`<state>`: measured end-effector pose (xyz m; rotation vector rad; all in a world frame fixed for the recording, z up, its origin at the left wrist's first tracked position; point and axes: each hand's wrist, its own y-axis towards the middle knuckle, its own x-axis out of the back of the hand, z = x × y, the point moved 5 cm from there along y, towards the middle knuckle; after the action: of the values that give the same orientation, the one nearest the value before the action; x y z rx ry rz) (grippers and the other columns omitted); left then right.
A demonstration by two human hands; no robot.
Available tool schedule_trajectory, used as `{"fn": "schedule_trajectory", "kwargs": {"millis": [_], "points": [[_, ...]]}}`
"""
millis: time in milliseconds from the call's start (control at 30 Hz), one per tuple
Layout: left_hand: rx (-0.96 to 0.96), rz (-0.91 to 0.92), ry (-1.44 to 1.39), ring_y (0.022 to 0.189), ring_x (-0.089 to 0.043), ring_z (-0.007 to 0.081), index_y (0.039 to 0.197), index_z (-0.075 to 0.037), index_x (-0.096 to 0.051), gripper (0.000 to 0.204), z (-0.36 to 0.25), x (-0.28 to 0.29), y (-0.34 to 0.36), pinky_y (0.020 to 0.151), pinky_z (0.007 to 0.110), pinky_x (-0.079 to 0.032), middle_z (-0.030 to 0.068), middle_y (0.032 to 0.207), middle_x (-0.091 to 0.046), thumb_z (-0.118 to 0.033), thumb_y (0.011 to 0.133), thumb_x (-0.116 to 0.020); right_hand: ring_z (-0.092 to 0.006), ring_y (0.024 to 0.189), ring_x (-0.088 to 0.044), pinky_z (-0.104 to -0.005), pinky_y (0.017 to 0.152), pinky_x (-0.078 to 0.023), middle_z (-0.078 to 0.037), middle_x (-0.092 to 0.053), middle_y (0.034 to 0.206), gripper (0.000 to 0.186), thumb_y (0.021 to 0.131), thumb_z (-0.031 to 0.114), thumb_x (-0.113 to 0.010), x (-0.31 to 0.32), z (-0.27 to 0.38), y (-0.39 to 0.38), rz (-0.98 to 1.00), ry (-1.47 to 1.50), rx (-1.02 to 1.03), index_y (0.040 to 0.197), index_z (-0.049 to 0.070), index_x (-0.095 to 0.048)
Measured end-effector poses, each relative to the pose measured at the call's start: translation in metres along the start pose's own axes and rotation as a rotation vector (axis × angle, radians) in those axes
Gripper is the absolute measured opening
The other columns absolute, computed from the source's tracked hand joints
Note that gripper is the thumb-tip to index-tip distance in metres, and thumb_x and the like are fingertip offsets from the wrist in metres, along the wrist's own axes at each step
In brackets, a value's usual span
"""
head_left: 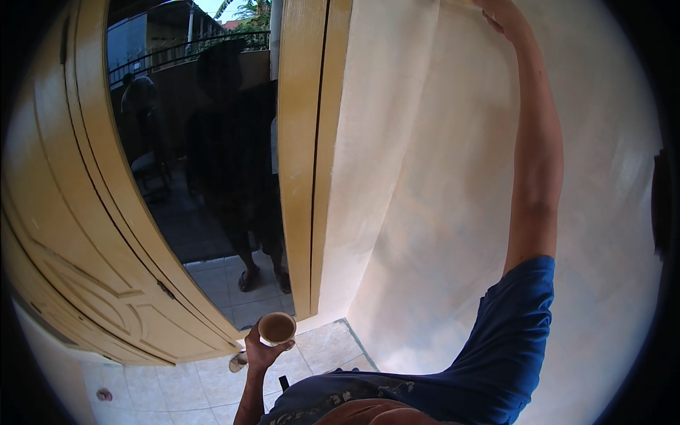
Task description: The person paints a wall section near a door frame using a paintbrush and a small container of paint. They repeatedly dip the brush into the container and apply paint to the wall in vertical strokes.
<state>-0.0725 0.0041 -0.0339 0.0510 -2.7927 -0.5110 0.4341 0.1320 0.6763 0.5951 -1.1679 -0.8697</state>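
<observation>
My left hand is wrapped around a pale round cup, held low in front of me. Brownish contents show inside its rim. My right hand is stretched high against the cream wall, close to the corner where the wall turns. Its fingers are bent together, partly cut off by the frame's upper edge. A sliver of something yellowish shows by the fingertips, too little of it to name.
A yellow-brown panelled door stands at left, beside a dark glass pane in a matching frame, reflecting standing figures. Pale floor tiles lie below, with a small round reddish object. Something dark sits at the right edge.
</observation>
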Motion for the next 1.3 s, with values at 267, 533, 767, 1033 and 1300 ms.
{"fn": "schedule_trajectory", "kwargs": {"millis": [267, 533, 767, 1033, 1300], "points": [[0.033, -0.094, 0.004, 0.102, -0.073, 0.0257, 0.122, -0.002, -0.064, 0.078, -0.002, 0.006, -0.003, 0.090, 0.040, -0.057, 0.0139, 0.109, -0.074, -0.028, 0.057, -0.100, -0.0202, 0.050, -0.058, -0.0375, 0.049, -0.049, -0.012, -0.070, 0.074, 0.036, 0.097, 0.032, -0.061, -0.009, 0.055, 0.050, -0.430, 0.501, 0.289, 0.117, 0.004, -0.074], [0.102, -0.138, -0.031, 0.102, -0.072, 0.0259, 0.121, -0.002, -0.065, 0.078, 0.012, 0.016, -0.009, 0.091, 0.040, -0.056, 0.0134, 0.108, -0.075, -0.030, 0.057, -0.100, -0.0230, 0.051, -0.061, -0.0393, 0.049, -0.050, -0.015, -0.070, 0.073, 0.038, 0.094, 0.029, -0.061, -0.065, 0.053, 0.042, -0.290, 0.300, 0.268, 0.111, -0.002, -0.073], [0.089, -0.102, -0.012, 0.103, -0.072, 0.0257, 0.121, -0.002, -0.066, 0.077, 0.020, 0.016, -0.008, 0.091, 0.040, -0.056, 0.0126, 0.109, -0.075, -0.030, 0.057, -0.100, -0.0204, 0.049, -0.056, -0.0367, 0.045, -0.044, -0.010, -0.064, 0.065, 0.036, 0.090, 0.027, -0.064, -0.062, 0.044, -0.034, -0.003, 0.228, 0.201, 0.106, -0.004, -0.074], [0.053, -0.047, 0.015, 0.102, -0.072, 0.0248, 0.121, -0.003, -0.066, 0.075, 0.006, 0.018, -0.001, 0.091, 0.040, -0.056, 0.0125, 0.109, -0.075, -0.026, 0.058, -0.100, -0.0143, 0.052, -0.049, -0.0328, 0.045, -0.036, -0.004, -0.060, 0.067, 0.033, 0.092, 0.028, -0.065, -0.013, 0.037, -0.063, 0.072, 0.211, 0.067, 0.109, 0.001, -0.075], [0.077, -0.089, -0.009, 0.102, -0.072, 0.0240, 0.120, -0.003, -0.066, 0.074, 0.006, 0.026, -0.007, 0.091, 0.040, -0.056, 0.0120, 0.109, -0.075, -0.025, 0.058, -0.100, -0.0287, 0.084, -0.071, -0.0396, 0.071, -0.056, -0.017, -0.075, 0.098, 0.038, 0.096, 0.030, -0.059, -0.029, 0.086, 0.010, -0.474, 0.380, 0.361, 0.115, 0.001, -0.073]]}}
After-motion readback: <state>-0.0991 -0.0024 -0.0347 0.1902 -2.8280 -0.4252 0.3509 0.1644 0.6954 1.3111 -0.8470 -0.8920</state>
